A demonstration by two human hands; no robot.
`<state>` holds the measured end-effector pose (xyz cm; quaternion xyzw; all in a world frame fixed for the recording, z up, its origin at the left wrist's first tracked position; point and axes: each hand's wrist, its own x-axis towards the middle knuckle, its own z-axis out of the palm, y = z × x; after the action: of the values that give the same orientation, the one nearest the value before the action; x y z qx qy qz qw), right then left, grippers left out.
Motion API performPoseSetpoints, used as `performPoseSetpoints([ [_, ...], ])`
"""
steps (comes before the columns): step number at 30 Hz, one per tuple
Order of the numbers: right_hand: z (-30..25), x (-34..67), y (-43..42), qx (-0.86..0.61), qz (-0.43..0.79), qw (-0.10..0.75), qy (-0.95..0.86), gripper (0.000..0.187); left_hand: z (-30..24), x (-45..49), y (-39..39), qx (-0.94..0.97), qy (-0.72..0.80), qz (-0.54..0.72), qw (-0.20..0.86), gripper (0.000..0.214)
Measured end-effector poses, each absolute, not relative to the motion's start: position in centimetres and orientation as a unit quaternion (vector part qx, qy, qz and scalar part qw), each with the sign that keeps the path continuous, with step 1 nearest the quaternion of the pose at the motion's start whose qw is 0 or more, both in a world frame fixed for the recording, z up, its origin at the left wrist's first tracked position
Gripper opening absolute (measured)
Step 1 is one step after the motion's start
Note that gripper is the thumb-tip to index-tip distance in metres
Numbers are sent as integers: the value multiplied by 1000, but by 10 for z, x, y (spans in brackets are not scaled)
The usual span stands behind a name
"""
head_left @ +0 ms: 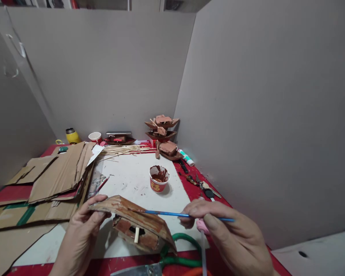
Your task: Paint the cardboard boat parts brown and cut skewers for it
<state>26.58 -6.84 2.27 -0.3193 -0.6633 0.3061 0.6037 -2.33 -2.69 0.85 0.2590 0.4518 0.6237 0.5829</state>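
My left hand [87, 222] pinches one pointed end of a small cardboard boat [149, 218]. The boat is tilted, its long outer side up and streaked with brown paint; below, a brown cabin piece shows a dark opening and a short wooden stick. Between the fingers of my right hand [218, 226] is a thin blue paintbrush [168, 214], its bristles on the boat's upper side. A paper cup [158, 187] smeared inside with brown paint stands beyond the boat. Green-handled scissors [186, 261] lie beneath, partly hidden by the boat and my right hand.
Torn cardboard sheets [60, 172] pile up at the left. Several finished-looking brown boats [162, 132] sit at the back corner, near thin wooden sticks [123, 150]. Along the right edge lie a glue tube [186, 157] and keys [208, 189]. Grey panels [117, 76] enclose the table.
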Motion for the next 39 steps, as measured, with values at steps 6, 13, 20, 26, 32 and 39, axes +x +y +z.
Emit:
performPoseSetpoints([
  [6,34,268,-75,-355,296,654,-599,17,14,-26,-24,245,448,654,558,45],
  [13,33,265,-72,-340,284,647,-621,17,15,-21,-27,259,460,636,563,43],
  [20,35,265,-72,-349,285,632,-630,18,12,-23,-27,269,453,631,569,41],
  [26,41,270,-76,-404,262,672,-563,20,12,-29,-24,251,444,658,553,44],
  [32,38,276,-78,-411,255,688,-541,19,15,-29,-21,237,440,665,555,46],
  [39,41,272,-79,-398,280,673,-557,20,16,-30,-23,235,443,668,549,47],
])
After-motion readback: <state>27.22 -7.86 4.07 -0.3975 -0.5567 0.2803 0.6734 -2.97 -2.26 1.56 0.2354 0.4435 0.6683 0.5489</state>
